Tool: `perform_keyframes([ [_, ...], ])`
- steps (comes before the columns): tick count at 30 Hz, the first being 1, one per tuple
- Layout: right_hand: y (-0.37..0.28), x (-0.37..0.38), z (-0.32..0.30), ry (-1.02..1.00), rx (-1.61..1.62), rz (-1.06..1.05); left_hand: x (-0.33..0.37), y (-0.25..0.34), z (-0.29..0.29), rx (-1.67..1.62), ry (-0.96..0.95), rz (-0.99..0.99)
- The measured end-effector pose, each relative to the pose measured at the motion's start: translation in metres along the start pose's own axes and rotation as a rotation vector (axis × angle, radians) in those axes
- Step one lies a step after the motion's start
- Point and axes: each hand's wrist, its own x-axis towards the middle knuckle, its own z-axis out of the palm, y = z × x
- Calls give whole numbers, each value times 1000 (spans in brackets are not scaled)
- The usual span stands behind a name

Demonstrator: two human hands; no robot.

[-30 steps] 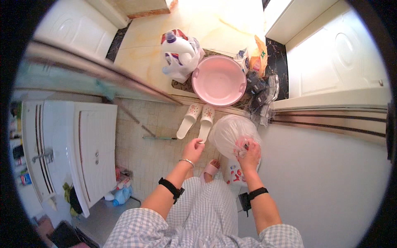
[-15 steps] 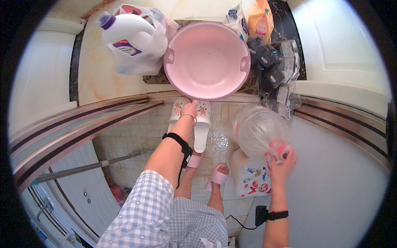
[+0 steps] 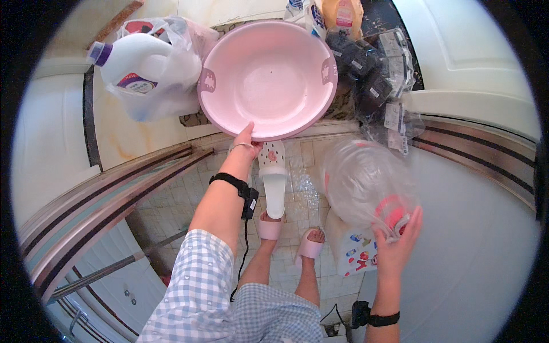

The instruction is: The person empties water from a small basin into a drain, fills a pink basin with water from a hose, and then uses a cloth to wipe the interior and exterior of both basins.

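Observation:
My left hand [image 3: 246, 143] grips the near rim of a large pink plastic basin [image 3: 229, 57], thumb over the inner edge and fingers underneath, mostly hidden. Nothing lies inside the basin. Just below that hand, a white clog with holes [image 3: 273, 186] shows on the tiled floor; its mate is largely covered by my hand and forearm. At the right, my right hand [image 3: 399, 243] is closed on the gathered end of a big, puffed-out clear plastic bag [image 3: 360, 177]. Red or pink parts show through the plastic near my fingers; I cannot make out what they are.
Left of the basin, a white jug with a purple cap [image 3: 143, 63] sits in a plastic bag. Black items in clear packaging [image 3: 377, 86] and an orange pouch [image 3: 343, 17] are at the right. A sticker-covered white object [image 3: 351, 246] sits beneath the bag. Metal door tracks [image 3: 114, 200] flank me.
My left hand has gone from over the white clogs to the basin's near rim and taken hold of it. My right hand keeps the bag and has shifted slightly. The whole view has moved somewhat.

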Motion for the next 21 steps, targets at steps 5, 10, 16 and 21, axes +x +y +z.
perform_keyframes([
  [5,-10,-18,-31,-41,19,89,-42,13,-6,119,116,-42],
  [10,-23,-47,-83,-114,98,153,-125,-4,-56,150,29,-10],
  [16,-13,-111,-151,-144,158,242,-273,15,-64,400,-111,96],
  [21,-5,-179,-208,-128,224,298,-398,36,-62,695,-232,145],
])
